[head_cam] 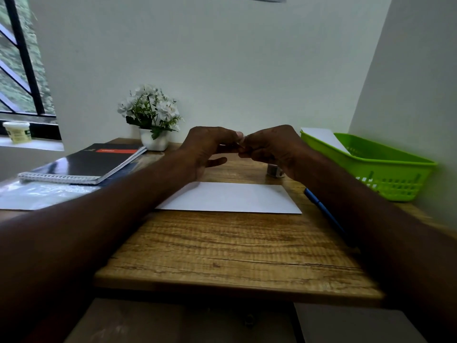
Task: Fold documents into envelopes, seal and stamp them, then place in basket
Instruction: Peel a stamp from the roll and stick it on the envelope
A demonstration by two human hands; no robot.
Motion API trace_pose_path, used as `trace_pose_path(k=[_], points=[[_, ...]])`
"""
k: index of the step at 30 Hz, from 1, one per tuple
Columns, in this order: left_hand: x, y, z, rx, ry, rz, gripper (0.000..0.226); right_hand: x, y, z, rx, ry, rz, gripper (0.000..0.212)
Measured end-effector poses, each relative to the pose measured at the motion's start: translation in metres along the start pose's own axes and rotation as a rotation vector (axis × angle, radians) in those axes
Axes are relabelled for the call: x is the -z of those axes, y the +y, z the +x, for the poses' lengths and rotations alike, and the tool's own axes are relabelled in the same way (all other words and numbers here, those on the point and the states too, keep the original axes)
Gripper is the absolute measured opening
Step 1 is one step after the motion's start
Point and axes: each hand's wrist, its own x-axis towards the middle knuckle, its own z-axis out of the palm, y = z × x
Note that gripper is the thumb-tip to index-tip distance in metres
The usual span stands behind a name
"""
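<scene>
A white envelope (pixel 230 198) lies flat on the wooden desk (pixel 230 246). Above its far edge my left hand (pixel 210 147) and my right hand (pixel 272 147) meet fingertip to fingertip, both pinching something very small between them; it is too small to name. A green plastic basket (pixel 385 174) stands at the right with a white envelope (pixel 324 137) leaning inside it. A small grey object (pixel 273 170), perhaps a stamp pad or stamp, sits on the desk under my right hand, partly hidden.
A blue pen (pixel 321 209) lies by my right forearm. A spiral notebook (pixel 86 164) rests on a clear plastic sleeve (pixel 42 194) at the left. A white pot of flowers (pixel 153 120) stands at the back. A tub (pixel 17 131) sits on the windowsill.
</scene>
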Motion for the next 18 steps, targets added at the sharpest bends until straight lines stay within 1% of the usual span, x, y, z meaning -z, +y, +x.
trace_pose_path(k=[2,5,14,18], points=[[-0.0006,0.0029,-0.0012,-0.004,0.028,-0.018,0.006,-0.0012,0.0004,0.0024,0.007,0.004,0.015,0.028],[-0.0020,0.0053,-0.0022,0.009,0.058,-0.034,0.007,-0.0029,0.0003,0.0045,0.013,0.015,0.029,0.028],[0.0019,0.0101,-0.0066,0.010,0.025,-0.007,0.014,-0.0050,0.0006,0.0051,0.005,0.022,0.055,0.031],[0.0023,0.0109,-0.0075,0.011,0.018,-0.004,0.011,-0.0055,0.0013,0.0045,0.010,0.029,0.048,0.031]])
